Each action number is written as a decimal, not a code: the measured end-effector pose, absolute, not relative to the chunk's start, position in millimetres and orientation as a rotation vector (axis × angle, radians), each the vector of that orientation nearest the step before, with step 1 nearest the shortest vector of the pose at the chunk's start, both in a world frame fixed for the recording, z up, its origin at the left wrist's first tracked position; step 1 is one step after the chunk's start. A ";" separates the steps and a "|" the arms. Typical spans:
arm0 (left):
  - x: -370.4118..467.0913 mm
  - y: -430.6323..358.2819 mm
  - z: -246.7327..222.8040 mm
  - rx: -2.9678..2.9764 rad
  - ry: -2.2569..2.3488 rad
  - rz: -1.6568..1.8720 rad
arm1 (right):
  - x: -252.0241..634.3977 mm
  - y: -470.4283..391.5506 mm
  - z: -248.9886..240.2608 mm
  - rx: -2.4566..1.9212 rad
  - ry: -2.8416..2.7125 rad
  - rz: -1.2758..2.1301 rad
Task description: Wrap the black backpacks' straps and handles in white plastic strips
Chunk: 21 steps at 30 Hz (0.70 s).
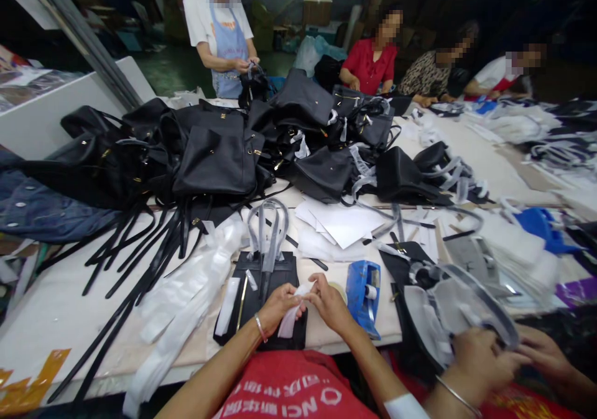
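A strip of thin white wrapping material is pinched between my left hand and my right hand, both with closed fingers. Its lower end hangs from my left hand. Directly beneath lies a flat black bag with a gold zipper on its left part. The bag's handles, covered in translucent film, stretch away from me. Another white strip lies along the bag's left side. Just right of my right hand stands a blue tape dispenser.
Long white strips are bunched at the left, near loose black straps. Finished-looking black bags are heaped across the back. White sheets lie mid-table. A co-worker's hands handle a bag closely on the right; other people stand beyond.
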State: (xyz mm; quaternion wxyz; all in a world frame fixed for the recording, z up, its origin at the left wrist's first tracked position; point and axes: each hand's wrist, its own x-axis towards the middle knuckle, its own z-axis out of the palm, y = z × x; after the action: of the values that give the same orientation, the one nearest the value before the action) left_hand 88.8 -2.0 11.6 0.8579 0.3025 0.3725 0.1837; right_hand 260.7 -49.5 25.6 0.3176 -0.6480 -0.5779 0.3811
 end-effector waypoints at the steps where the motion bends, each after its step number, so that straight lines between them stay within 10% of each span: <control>1: 88.2 0.5 12.1 0.606 0.761 0.369 | 260.8 -49.3 22.6 -1.695 -1.474 1.023; 21: 106.1 0.0 9.3 0.715 0.789 0.410 | 245.5 -55.1 6.9 -1.621 -0.869 1.335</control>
State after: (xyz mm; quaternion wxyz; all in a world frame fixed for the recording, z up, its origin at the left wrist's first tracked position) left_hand 106.1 0.0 9.3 0.8415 0.3385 0.3736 0.1942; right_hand 245.5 -55.1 6.9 0.4209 -0.6470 -0.3467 0.5330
